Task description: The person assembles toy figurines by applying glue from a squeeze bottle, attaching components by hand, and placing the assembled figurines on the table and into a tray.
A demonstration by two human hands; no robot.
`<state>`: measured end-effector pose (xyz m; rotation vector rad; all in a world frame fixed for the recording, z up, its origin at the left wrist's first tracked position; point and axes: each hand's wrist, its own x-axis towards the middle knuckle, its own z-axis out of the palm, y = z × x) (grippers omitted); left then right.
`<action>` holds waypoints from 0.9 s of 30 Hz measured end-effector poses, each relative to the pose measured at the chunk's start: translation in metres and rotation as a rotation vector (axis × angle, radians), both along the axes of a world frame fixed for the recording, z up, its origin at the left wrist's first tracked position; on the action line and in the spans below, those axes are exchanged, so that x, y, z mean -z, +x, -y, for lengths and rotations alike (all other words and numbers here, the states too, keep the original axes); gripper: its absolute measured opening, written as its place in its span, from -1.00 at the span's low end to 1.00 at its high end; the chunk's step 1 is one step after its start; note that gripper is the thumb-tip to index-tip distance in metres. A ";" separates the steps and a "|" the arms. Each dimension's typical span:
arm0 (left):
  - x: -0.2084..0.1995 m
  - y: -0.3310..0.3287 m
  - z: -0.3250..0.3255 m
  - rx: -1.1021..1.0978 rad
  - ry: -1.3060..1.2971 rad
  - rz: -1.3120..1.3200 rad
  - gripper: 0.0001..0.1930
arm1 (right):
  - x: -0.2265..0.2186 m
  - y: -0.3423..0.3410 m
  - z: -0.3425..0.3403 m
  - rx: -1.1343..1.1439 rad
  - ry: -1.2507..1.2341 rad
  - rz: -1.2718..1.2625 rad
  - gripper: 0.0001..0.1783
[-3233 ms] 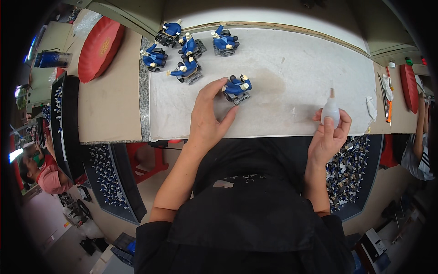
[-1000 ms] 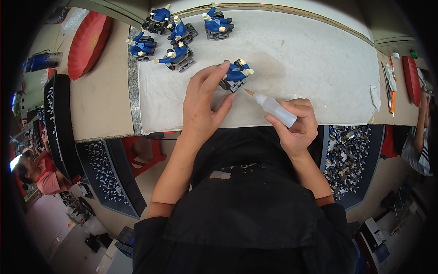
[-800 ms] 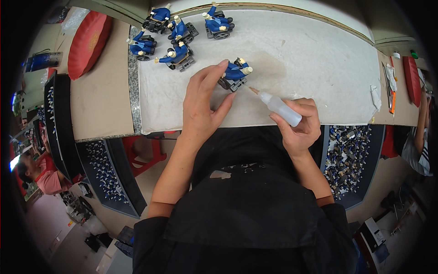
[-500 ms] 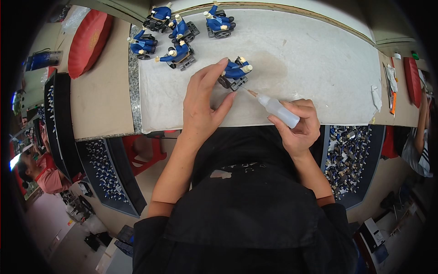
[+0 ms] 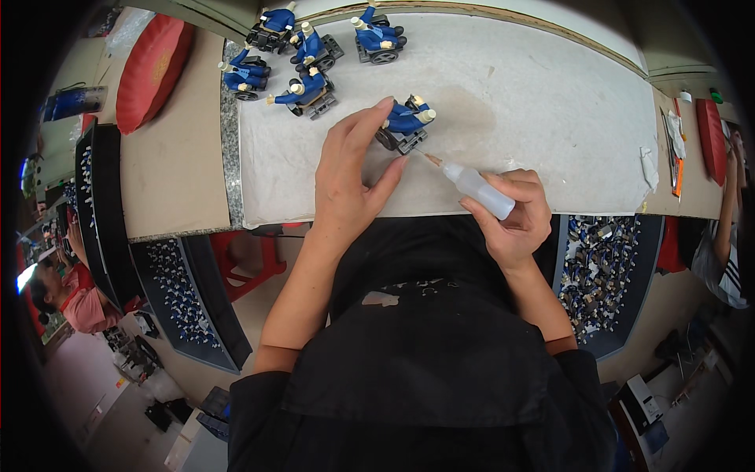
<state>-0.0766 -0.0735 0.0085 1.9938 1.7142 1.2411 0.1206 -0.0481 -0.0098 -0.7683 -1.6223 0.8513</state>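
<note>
One blue-suited wheelchair figurine (image 5: 409, 120) on the white-covered counter (image 5: 566, 118), a little left of the middle, steadied at its left side by the left hand (image 5: 342, 169): fingers curved around it, forefinger at the far left, thumb at the near edge of its grey base. Held between thumb and fingers of the right hand (image 5: 519, 214), a translucent white squeeze bottle (image 5: 484, 191), tilted, with its brownish nozzle (image 5: 434, 160) pointing far and left and its thin tip right by the figurine's base; touching or just short, cannot tell.

Toward the far left corner, five matching figurines (image 5: 309, 49) in a loose group, arms variously raised or stretched out. Farther left, on a brown board (image 5: 181, 149), a large red scalloped tray (image 5: 155, 72). At the right end, a crumpled white tissue (image 5: 647, 169), an orange tool (image 5: 677, 177) and a smaller red tray (image 5: 712, 141).

Below the counter's near edge, heaped with small blue, white and grey pieces, a left bin (image 5: 219, 307) and a right bin (image 5: 609, 344). Beside the former, a red stool (image 5: 259, 267).
</note>
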 end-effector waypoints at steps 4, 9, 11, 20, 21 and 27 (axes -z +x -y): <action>0.002 0.000 0.000 0.000 0.000 -0.002 -0.33 | 0.001 0.002 0.002 -0.042 -0.020 0.037 -0.61; 0.001 0.000 -0.002 -0.014 -0.017 -0.002 -0.33 | 0.002 0.000 -0.002 0.012 -0.010 0.014 -0.59; -0.001 0.000 -0.004 -0.021 -0.029 -0.004 -0.32 | 0.001 0.002 -0.005 0.003 -0.026 -0.003 -0.59; -0.005 -0.002 -0.008 -0.024 -0.157 0.149 -0.28 | -0.017 0.065 -0.066 0.252 -0.219 -0.198 -0.60; -0.006 -0.002 -0.010 0.010 -0.180 0.050 -0.27 | -0.013 0.077 -0.080 0.310 -0.214 -0.159 -0.58; -0.014 -0.007 -0.020 0.085 -0.196 -0.042 -0.27 | -0.015 0.124 -0.125 0.449 -0.179 0.100 -0.52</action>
